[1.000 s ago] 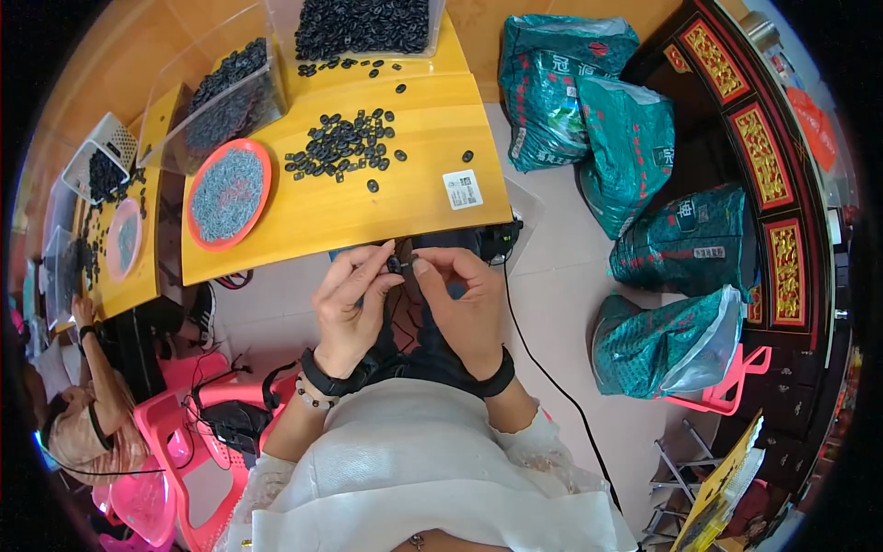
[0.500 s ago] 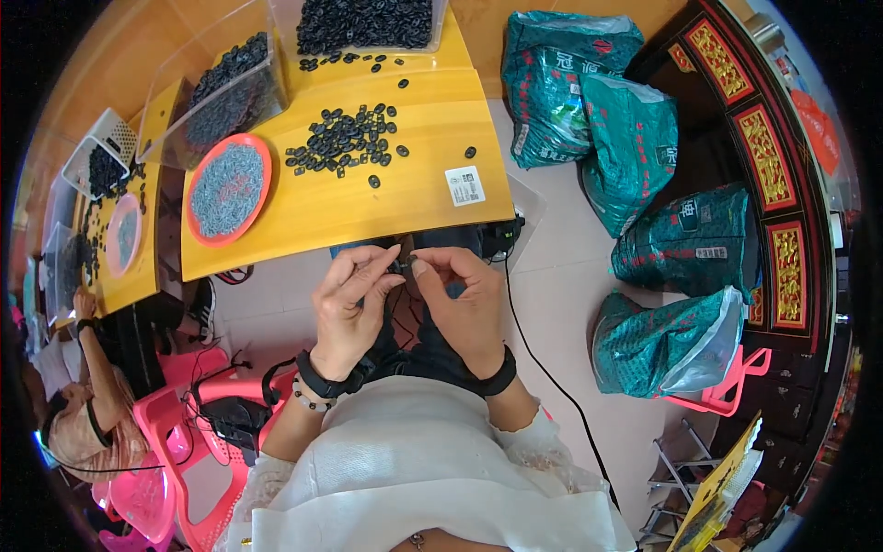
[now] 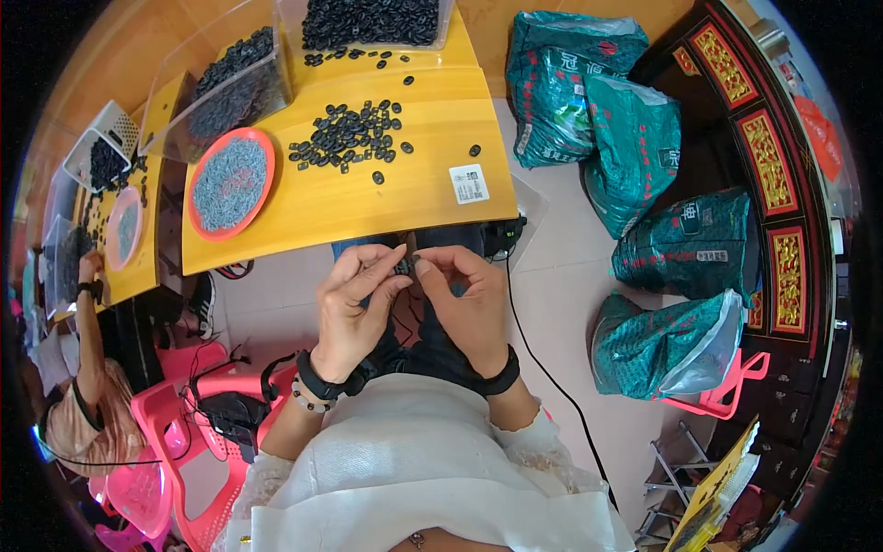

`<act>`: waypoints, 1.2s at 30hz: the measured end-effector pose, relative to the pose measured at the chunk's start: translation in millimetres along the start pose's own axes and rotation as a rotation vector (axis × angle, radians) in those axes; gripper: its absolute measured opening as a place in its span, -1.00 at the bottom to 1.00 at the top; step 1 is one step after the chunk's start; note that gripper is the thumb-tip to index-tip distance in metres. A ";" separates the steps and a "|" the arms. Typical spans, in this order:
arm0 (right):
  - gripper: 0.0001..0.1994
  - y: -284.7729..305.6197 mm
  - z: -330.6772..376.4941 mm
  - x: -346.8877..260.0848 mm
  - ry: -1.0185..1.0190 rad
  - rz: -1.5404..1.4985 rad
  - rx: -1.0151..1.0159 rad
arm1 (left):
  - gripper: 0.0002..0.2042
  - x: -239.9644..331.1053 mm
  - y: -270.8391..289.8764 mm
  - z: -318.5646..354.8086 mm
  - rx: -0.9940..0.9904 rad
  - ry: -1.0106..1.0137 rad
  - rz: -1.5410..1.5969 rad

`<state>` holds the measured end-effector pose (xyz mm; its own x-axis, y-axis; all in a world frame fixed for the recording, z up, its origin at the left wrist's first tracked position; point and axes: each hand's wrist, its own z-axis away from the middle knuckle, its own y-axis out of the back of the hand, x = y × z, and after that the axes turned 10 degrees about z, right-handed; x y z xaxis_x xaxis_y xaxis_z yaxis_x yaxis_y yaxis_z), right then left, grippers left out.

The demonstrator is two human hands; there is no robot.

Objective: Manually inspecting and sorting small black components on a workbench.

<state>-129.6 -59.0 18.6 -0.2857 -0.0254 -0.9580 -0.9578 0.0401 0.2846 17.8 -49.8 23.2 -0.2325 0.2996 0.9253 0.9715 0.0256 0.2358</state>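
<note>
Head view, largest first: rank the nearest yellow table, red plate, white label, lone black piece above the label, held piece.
Nearest yellow table
Red plate
White label
Lone black piece
Held piece: partly hidden, so unranked.

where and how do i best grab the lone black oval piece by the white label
Probably pinch the lone black oval piece across its narrower width, coming from above on the yellow table's near side: it lies flat, apart from the heap, edges uncovered.

there are the person's two hands (image 3: 348, 308) (image 3: 471, 308), two plates (image 3: 230, 184) (image 3: 124, 230), one white basket (image 3: 115, 129).
</note>
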 end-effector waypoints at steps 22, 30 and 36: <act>-0.82 10.4 -9.6 13.7 -0.286 -0.480 -0.396 | -0.65 0.7 7.0 3.8 0.016 -0.045 0.004; -0.89 3.0 0.9 7.4 -0.232 -0.378 -0.213 | -0.67 -4.4 5.1 7.8 0.056 -0.029 0.068; -0.91 2.1 3.0 4.7 -0.235 -0.372 -0.181 | -0.70 -6.6 3.5 8.8 0.081 -0.018 0.082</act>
<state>-132.9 -56.1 14.5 0.0730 0.2223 -0.9722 -0.9898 -0.1036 -0.0981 23.1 -43.3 15.3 -0.1519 0.3206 0.9349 0.9880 0.0768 0.1342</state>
